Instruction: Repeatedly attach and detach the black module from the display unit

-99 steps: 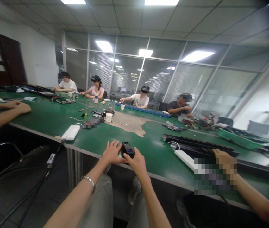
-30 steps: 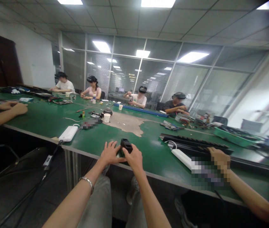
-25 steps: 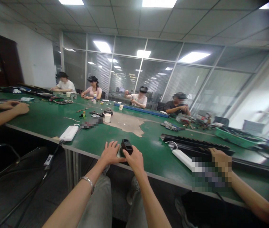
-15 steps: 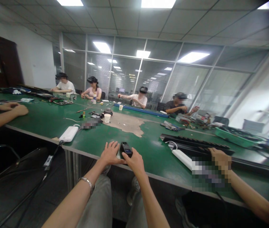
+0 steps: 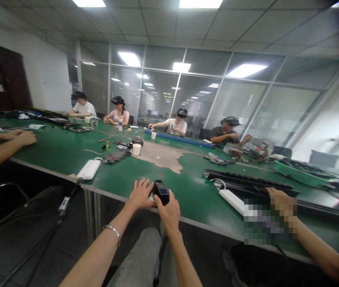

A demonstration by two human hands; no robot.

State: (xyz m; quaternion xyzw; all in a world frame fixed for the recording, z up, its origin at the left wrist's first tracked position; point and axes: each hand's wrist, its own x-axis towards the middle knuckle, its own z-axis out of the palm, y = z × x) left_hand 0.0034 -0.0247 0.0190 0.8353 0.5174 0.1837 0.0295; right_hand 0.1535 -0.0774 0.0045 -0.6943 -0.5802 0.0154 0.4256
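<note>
A small black box-shaped device sits near the front edge of the green table. My left hand lies flat on the table just left of the device, fingers spread, a bracelet on the wrist. My right hand is closed around the near end of the device, thumb against its side.
A white power strip lies to the left, another white strip and a long black tray to the right. A neighbour's hand rests at right, other arms at far left. Several people sit along the far side. A paper cup stands mid-table.
The view has shifted slightly. My hands stay at the black device, which has tipped a little in my right hand's grip; my left hand remains flat beside it.
</note>
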